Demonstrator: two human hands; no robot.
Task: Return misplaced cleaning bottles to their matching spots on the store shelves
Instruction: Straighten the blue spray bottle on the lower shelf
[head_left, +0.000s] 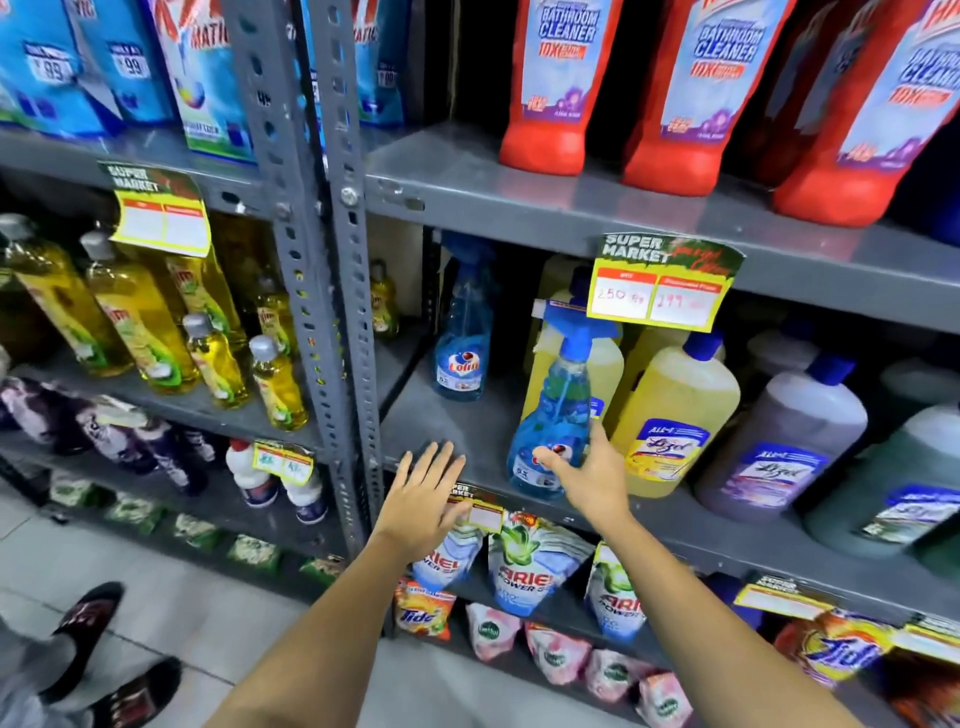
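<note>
A blue spray bottle (551, 415) stands upright near the front of the grey middle shelf (457, 431). My right hand (587, 473) wraps its lower body, thumb across the label. A second, matching blue spray bottle (462, 348) stands further back on the same shelf, to the left. My left hand (426, 493) hovers at the shelf's front edge with fingers spread and nothing in it. Yellow cleaner jugs (670, 415) stand right beside the held bottle.
Red bathroom cleaner bottles (675, 93) fill the shelf above. Purple and green jugs (779, 447) sit further right. Yellow dish soap bottles (140, 322) line the left rack past a grey upright post (343, 260). Detergent pouches (530, 561) are below. Sandalled feet (88, 649) stand bottom left.
</note>
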